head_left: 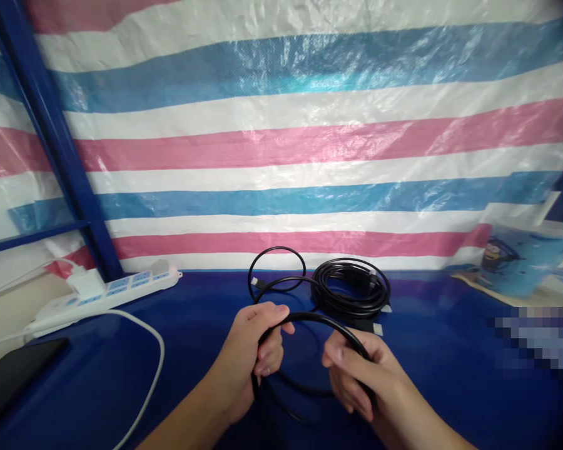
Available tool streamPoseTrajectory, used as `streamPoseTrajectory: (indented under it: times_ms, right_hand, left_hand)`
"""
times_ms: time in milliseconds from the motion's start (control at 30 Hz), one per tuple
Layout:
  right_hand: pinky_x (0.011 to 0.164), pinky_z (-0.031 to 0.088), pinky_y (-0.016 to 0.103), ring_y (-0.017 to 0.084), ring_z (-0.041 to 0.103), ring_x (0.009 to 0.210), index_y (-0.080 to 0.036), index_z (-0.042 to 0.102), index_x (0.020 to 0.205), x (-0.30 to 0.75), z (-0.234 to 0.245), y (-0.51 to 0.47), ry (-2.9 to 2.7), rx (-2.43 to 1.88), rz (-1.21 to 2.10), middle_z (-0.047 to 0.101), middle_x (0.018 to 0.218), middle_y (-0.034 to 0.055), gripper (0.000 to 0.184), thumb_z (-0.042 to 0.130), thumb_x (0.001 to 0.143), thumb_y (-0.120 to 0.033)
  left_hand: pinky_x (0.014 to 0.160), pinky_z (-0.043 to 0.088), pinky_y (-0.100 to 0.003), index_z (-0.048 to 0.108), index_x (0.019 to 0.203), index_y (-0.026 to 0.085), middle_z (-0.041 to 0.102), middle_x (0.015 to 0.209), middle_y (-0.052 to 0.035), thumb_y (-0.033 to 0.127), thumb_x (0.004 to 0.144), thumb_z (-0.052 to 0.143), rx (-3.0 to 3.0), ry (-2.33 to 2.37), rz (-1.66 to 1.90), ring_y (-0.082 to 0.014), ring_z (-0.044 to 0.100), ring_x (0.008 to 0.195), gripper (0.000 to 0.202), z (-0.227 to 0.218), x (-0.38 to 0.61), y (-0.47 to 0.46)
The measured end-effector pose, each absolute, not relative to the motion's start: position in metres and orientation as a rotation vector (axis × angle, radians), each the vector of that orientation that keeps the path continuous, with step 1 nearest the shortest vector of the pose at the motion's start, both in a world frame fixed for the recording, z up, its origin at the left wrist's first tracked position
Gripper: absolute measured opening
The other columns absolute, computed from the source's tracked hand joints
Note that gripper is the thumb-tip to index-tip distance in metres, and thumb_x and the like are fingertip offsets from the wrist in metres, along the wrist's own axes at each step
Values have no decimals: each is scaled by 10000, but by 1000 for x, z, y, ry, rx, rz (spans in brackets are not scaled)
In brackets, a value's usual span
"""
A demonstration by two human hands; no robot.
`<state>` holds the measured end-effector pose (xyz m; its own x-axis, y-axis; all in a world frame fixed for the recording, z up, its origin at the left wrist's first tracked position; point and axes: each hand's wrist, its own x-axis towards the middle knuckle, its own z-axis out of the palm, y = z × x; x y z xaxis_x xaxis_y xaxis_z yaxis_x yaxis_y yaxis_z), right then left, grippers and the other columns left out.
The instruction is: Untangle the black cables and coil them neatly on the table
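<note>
A black cable (pixel 309 317) arcs between my two hands over the blue table (pixel 192 325). My left hand (pixel 253 356) is closed around a few loops of it at the left. My right hand (pixel 361 375) pinches the same cable at the right, fingers curled over it. Just behind my hands lies a coiled bundle of black cable (pixel 351 287), with a looser loop (pixel 276 269) and a small plug end to its left. A connector end (pixel 378 328) shows beside my right hand.
A white power strip (pixel 107 290) with a plugged charger lies at the back left, its white cord (pixel 145 337) curving toward me. A dark flat device (pixel 14 372) sits at the left edge. A cartoon-printed item (pixel 520 259) rests at the right. A striped tarp (pixel 286 144) forms the back wall.
</note>
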<state>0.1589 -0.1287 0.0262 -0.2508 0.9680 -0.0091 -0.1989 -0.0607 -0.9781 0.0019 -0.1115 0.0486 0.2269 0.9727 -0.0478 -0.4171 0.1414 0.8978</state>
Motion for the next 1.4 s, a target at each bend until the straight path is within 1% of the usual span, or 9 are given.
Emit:
streamPoseTrajectory:
  times_ms: [200,300,433,567,667,767,933,1167,1400]
  right_hand:
    - [424,197,203,25,196,332,-144,530,617,161,27,-130,-1238,-973,1454,248,321,-81,455,610,728,-578]
    - [477,248,210,46,337,396,-128,565,612,164,32,-129,-1385,-965,1467,385,374,-34,445,622,729,-553]
    - [658,376,247,118,545,672,-112,592,639,167,38,-129,-1525,-830,1576,614,689,66,385,673,708,-482]
    - [863,402,285,173,570,984,-143,591,819,164,26,-130,-1502,-637,1724,619,1042,89,338,768,638,-367]
    - [1015,344,345,210,525,1148,-205,559,953,155,8,-126,-1523,-448,1731,588,1155,72,484,823,564,-321]
    - [1009,373,345,233,555,1116,-203,575,879,145,-5,-118,-1475,-388,1790,626,1065,63,536,856,456,-372]
    - [887,471,336,212,613,985,-181,635,905,143,-4,-107,-1402,-587,1946,645,919,60,387,723,656,-465]
    - [836,497,349,232,532,1137,-258,589,1104,154,8,-123,-1330,-357,2015,534,1233,68,678,854,484,-324]
    - [916,450,355,220,552,1089,-237,633,984,145,16,-139,-1348,-557,1755,573,1166,66,469,818,568,-346]
  left_hand:
    - [373,156,-214,385,475,180,201,334,98,468,742,595,994,682,1053,-16,208,277,445,41,3,-113]
    - [392,135,-233,259,393,195,183,315,86,412,721,626,1091,662,978,-11,205,273,538,38,2,-115]
    - [386,121,-221,244,401,189,153,326,100,226,665,660,907,695,1167,-4,154,287,494,49,-2,-116]
    - [376,188,-217,206,450,193,138,377,94,225,740,604,584,656,1424,-25,128,318,492,65,-4,-119]
    - [367,206,-220,207,486,197,143,376,88,319,774,600,420,715,1451,-44,129,326,503,65,2,-125]
    - [375,237,-217,191,508,197,173,383,80,399,774,605,343,783,1433,-52,180,338,532,58,10,-128]
    - [400,263,-210,211,535,186,242,423,67,434,804,563,259,725,1455,-62,275,362,508,55,13,-124]
    - [421,290,-209,221,550,179,248,455,61,435,817,544,220,725,1437,-66,292,391,491,61,10,-124]
    - [448,310,-230,270,534,176,300,470,51,447,818,534,181,669,1454,-77,332,410,473,54,19,-130]
